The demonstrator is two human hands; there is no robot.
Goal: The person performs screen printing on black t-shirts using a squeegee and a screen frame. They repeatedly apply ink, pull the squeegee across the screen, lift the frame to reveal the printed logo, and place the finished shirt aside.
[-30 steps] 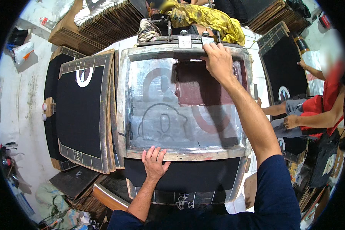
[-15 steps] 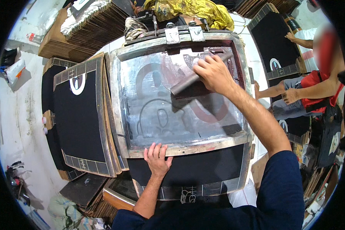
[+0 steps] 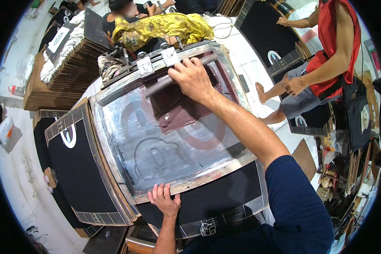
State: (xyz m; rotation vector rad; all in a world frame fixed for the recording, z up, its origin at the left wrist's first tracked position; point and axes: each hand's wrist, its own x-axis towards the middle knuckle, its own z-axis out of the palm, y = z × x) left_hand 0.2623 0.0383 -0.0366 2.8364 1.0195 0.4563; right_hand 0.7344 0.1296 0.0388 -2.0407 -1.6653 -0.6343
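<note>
Nearest, black fabric on a board with a gridded edge shows out from beneath the near side of a worn screen frame. The left hand rests on that near rim, its fingers loosely extended over the edge and its thumb apart from them. Inside the frame, the grey mesh bears a dark cartoon outline and a reddish curved shape, with a patch of dark red ink beyond them. Over the far part of the mesh, the right hand grips a long squeegee from above, its fingers closed around the bar, which slants across the ink's far side. To the left, boards carry black panels, the top one with a white oval print. Two metal plates sit at the frame's far rim; behind them lies a stained yellow cloth. Farther left stands a stack of boards, and at right sits a person in a red top.
</note>
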